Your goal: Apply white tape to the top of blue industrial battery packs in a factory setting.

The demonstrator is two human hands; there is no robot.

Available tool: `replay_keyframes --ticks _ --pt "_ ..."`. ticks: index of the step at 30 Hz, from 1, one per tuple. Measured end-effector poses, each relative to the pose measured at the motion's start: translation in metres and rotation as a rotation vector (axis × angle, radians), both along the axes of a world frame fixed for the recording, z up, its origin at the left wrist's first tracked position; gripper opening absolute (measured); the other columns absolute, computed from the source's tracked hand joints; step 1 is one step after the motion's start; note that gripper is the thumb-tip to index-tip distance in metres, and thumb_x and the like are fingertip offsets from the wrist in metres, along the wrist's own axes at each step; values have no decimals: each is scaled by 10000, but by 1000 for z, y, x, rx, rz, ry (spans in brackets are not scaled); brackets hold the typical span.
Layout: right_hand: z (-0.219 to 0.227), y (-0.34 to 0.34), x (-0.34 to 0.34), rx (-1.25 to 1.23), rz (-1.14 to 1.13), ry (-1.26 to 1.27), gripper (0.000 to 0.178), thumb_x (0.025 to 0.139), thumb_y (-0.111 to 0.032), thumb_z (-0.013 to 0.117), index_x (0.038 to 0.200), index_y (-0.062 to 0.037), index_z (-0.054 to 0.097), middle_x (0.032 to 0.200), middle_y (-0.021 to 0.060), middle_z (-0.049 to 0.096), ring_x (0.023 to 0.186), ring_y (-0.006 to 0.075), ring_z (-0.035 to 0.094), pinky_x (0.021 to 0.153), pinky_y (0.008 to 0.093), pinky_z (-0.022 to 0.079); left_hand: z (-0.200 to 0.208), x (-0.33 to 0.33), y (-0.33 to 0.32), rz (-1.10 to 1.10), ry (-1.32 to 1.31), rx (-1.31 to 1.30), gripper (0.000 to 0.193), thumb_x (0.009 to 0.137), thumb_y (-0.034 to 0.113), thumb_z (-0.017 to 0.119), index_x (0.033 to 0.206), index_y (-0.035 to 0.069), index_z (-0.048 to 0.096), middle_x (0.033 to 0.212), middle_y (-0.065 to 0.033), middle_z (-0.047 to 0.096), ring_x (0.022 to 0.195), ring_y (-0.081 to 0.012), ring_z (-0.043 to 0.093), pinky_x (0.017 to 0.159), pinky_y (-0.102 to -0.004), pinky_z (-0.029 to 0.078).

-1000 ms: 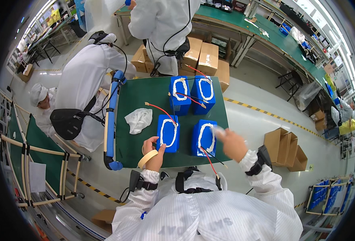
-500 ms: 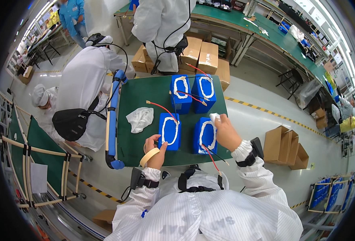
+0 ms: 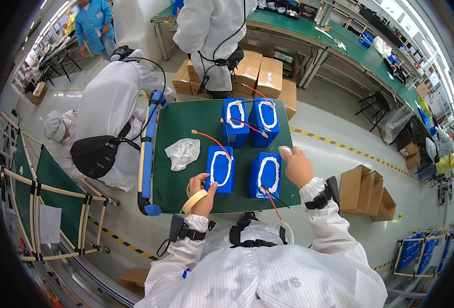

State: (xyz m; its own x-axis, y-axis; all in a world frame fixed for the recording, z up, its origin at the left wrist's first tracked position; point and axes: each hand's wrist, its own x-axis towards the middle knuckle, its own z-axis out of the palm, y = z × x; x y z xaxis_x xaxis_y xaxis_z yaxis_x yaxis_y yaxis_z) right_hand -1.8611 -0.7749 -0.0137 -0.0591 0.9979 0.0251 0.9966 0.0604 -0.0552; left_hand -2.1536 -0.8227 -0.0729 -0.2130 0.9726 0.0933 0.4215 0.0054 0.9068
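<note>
My left hand [image 3: 202, 197] rests at the near-left corner of a blue battery pack [image 3: 227, 186], thumb and fingers against it. A cream roll of tape [image 3: 194, 200] hangs looped at that hand. In my right hand [image 3: 299, 170] is a small white wad [image 3: 285, 152], pinched by the fingertips just right of a second blue battery pack [image 3: 255, 175]. Two more packs, a blue battery pack [image 3: 232, 138] and another blue battery pack [image 3: 271, 137], stand behind. White bead rings each top, and red and black leads come off them.
The packs stand on a green tabletop [image 3: 178, 187] with a crumpled white cloth [image 3: 182, 154] at left. A blue-padded rail [image 3: 147, 154] runs along its left edge. A person in white [image 3: 103, 108] bends close at left; another person [image 3: 211, 31] stands beyond. Cardboard boxes [image 3: 358, 190] lie right.
My right hand with the white wad has moved a little right, off the edge of the near-right pack. My left hand stays at its pack. The whole view has shifted slightly.
</note>
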Motion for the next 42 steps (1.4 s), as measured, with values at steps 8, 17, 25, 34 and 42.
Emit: replay_keyframes --ticks 8,17,25,34,42 --pt "2 -25 -34 104 194 143 412 740 -51 556 1146 -106 598 920 96 539 841 272 557 677 361 500 0 1 0 1 11 -11 332 709 87 722 1002 69 568 950 -58 519 798 -186 484 692 -303 406" --pt "8 -39 -39 -11 317 71 412 719 -65 604 1129 -31 592 918 94 532 830 249 559 658 334 498 2 3 -2 27 -42 3 341 715 90 721 1016 69 564 936 -55 525 762 -174 481 685 -302 408" --pt "17 -52 -6 -155 635 56 367 679 -45 631 1011 -189 689 962 56 528 879 224 542 691 320 483 -9 0 -1 12 -38 -39 352 718 95 720 1034 74 566 949 -55 531 754 -164 483 676 -296 410" --pt "11 -19 28 -74 721 140 487 639 12 609 1030 -267 691 984 50 545 904 242 520 763 340 466 -2 2 -2 7 -15 -32 334 737 96 702 1039 72 561 960 -56 524 764 -167 482 678 -295 409" --pt "-46 -22 80 0 -257 243 452 729 69 508 1116 -146 602 976 126 549 916 325 561 735 415 475 5 5 0 5 1 -41 335 743 89 698 1047 71 558 967 -55 517 765 -155 474 679 -280 406"
